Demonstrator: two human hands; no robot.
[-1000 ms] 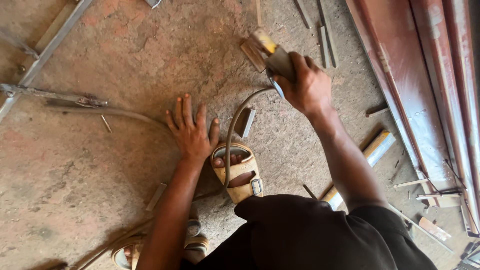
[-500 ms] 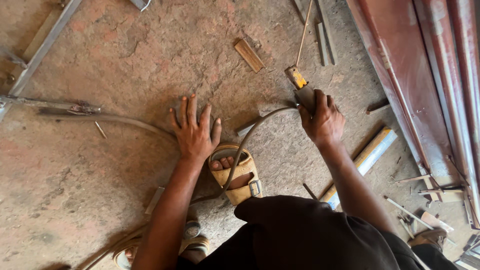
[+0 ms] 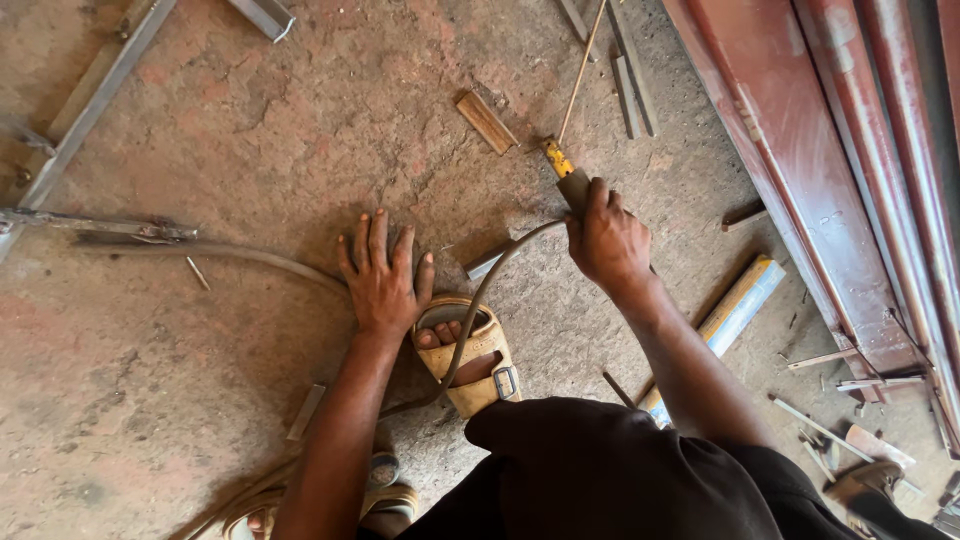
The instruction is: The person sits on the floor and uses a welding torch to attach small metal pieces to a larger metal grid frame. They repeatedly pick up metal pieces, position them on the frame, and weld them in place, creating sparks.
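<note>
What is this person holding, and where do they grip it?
The right hand grips a welding electrode holder by its handle. The left hand holds nothing, flat on the floor.

The person wore a black garment point(image 3: 610, 470), loose and creased, that covered the lap and reached the upper arm on the right side; both forearms were bare from above the elbow to the wrist, with no watch, band or glove on the left hand point(image 3: 380, 280) or the right hand point(image 3: 608, 240); one foot sat in a tan open-toed sandal point(image 3: 470, 355) with broad straps and a metal buckle at the side; a second sandal point(image 3: 385, 490) of like colour showed partly at the lower edge.
</note>
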